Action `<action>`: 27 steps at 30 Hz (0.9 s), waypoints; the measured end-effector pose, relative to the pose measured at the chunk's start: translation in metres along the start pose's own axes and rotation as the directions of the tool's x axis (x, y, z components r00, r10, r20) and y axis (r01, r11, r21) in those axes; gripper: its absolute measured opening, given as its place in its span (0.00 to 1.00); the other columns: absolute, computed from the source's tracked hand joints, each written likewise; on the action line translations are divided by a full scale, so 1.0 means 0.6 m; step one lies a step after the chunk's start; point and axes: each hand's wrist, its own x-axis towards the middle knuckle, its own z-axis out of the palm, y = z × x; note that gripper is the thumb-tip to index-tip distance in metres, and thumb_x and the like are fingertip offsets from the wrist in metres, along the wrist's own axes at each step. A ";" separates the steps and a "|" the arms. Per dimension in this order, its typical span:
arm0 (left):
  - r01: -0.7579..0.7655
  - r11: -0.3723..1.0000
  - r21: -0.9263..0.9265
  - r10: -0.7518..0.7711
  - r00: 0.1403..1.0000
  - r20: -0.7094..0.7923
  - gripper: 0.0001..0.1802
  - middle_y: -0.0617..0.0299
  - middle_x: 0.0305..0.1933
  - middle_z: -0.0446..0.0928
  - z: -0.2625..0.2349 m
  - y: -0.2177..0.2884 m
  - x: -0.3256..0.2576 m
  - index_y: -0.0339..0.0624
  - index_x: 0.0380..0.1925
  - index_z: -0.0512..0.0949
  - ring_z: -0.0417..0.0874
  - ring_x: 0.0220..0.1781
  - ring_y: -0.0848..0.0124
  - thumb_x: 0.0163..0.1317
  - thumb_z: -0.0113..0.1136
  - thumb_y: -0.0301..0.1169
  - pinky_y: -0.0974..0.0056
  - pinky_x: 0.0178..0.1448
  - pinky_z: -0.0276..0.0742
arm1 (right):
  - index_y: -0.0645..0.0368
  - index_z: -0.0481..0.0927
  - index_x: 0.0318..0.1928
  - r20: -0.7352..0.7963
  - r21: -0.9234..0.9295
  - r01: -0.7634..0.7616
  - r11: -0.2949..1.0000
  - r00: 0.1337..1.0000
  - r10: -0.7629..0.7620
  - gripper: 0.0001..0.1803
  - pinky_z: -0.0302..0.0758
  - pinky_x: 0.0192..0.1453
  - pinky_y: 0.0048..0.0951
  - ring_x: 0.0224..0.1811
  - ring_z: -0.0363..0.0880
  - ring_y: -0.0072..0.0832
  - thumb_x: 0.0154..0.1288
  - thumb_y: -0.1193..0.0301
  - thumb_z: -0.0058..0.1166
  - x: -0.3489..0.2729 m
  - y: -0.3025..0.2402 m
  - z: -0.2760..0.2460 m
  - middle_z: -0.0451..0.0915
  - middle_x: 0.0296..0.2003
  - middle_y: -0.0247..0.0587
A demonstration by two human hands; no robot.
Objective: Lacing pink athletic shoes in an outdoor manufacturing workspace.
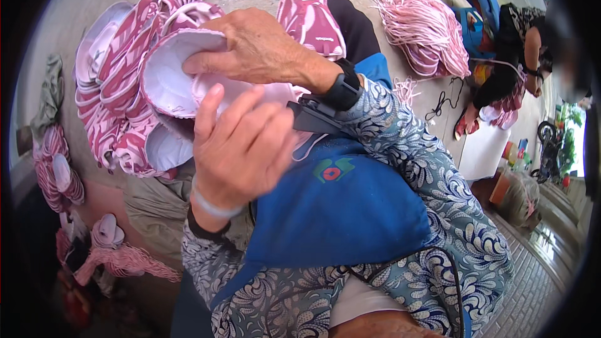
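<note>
White shoe insole piece [166, 81] held up at centre-left: right hand [263, 50] fingers curled over its top edge, left hand [241, 144] fingers loosely bent against its lower side. Pile of pink-and-white shoe uppers [119, 69] right behind it, bundle of pink cords [419, 22] well apart at upper right.

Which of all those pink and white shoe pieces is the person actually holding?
The white-lined curved piece pinched under the right hand, with the left hand below it; the other pink pieces lie piled on the ground behind.

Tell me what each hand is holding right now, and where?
Both hold one white-lined pink shoe upper: right hand grips its top edge, left hand its lower right part.
</note>
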 end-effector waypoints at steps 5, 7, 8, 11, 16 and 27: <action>-0.055 0.883 0.465 -0.070 0.966 0.249 0.10 0.64 0.17 0.69 -0.015 -0.040 0.015 0.46 0.15 0.71 0.72 0.27 0.66 0.48 0.63 0.28 0.62 0.40 0.64 | 0.61 0.76 0.50 -0.262 0.110 -0.068 0.992 0.960 0.095 0.25 0.75 0.45 0.26 0.41 0.78 0.31 0.54 0.61 0.61 -0.066 0.081 -0.067 0.77 0.44 0.46; -0.037 0.852 0.522 -0.085 0.974 0.209 0.16 0.63 0.12 0.62 -0.046 -0.067 -0.020 0.47 0.10 0.65 0.66 0.20 0.65 0.48 0.62 0.27 0.61 0.36 0.61 | 0.61 0.78 0.46 -0.407 -0.065 -0.182 0.981 0.903 0.141 0.23 0.74 0.49 0.38 0.44 0.77 0.46 0.53 0.59 0.57 -0.111 0.127 -0.090 0.76 0.43 0.57; -0.009 0.836 0.548 -0.127 0.970 0.209 0.15 0.62 0.12 0.63 -0.066 -0.083 -0.048 0.46 0.10 0.66 0.67 0.20 0.65 0.48 0.62 0.27 0.61 0.36 0.62 | 0.62 0.79 0.43 -0.453 -0.179 -0.236 0.955 0.881 0.133 0.22 0.73 0.50 0.40 0.43 0.75 0.48 0.53 0.59 0.57 -0.135 0.142 -0.087 0.76 0.39 0.57; 0.036 0.809 0.586 -0.185 0.963 0.196 0.13 0.62 0.13 0.66 -0.085 -0.152 -0.138 0.44 0.11 0.69 0.70 0.21 0.64 0.48 0.62 0.28 0.60 0.38 0.64 | 0.62 0.74 0.49 -0.424 -0.243 -0.292 0.925 0.890 0.170 0.24 0.72 0.49 0.42 0.43 0.73 0.49 0.55 0.60 0.55 -0.215 0.173 -0.057 0.73 0.40 0.56; 0.102 0.716 0.690 -0.307 0.935 0.180 0.10 0.60 0.15 0.72 -0.067 -0.132 -0.142 0.41 0.15 0.75 0.73 0.23 0.60 0.49 0.63 0.32 0.58 0.39 0.68 | 0.60 0.67 0.54 -0.390 -0.164 -0.264 0.950 0.902 0.184 0.25 0.72 0.48 0.42 0.45 0.71 0.50 0.58 0.64 0.53 -0.241 0.184 -0.024 0.70 0.42 0.56; 0.396 0.867 0.302 -0.475 0.839 0.264 0.24 0.40 0.47 0.72 0.173 -0.078 0.105 0.34 0.53 0.65 0.73 0.51 0.49 0.57 0.53 0.33 0.54 0.56 0.68 | 0.64 0.70 0.35 -0.341 -0.353 -0.442 0.824 0.881 0.327 0.09 0.76 0.36 0.44 0.33 0.78 0.51 0.55 0.72 0.50 -0.184 0.194 -0.016 0.75 0.32 0.54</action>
